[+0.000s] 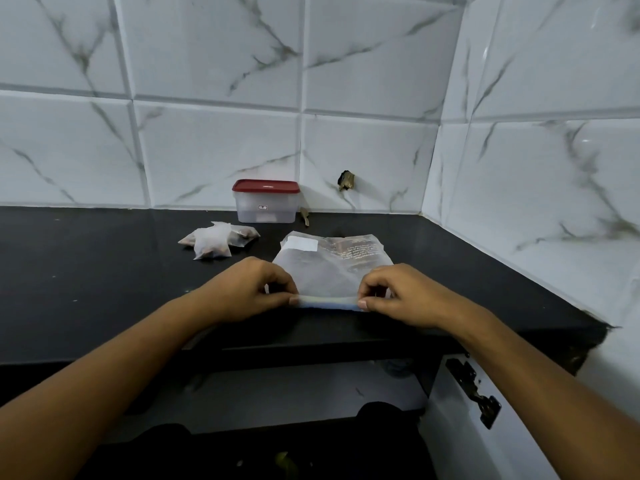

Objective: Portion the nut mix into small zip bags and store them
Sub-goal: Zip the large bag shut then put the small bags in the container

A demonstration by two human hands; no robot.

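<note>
Pinching the near edge of the bag, the left hand and right hand sit apart, one at each end of that edge. On each, thumb and curled fingers close on the bluish strip stretched between them. The bag is large and translucent and lies on the black counter, its far end toward 12 o'clock. A white label shows at its far left corner. What it holds I cannot tell. At 10 o'clock from the bag, near but apart from it, lie the small bags in a loose heap, brown contents showing through. At 11 o'clock, further back against the tiled wall, stands a tub with its red lid on. At 4 o'clock, below the counter, a dark hinge sits on a white door.
</note>
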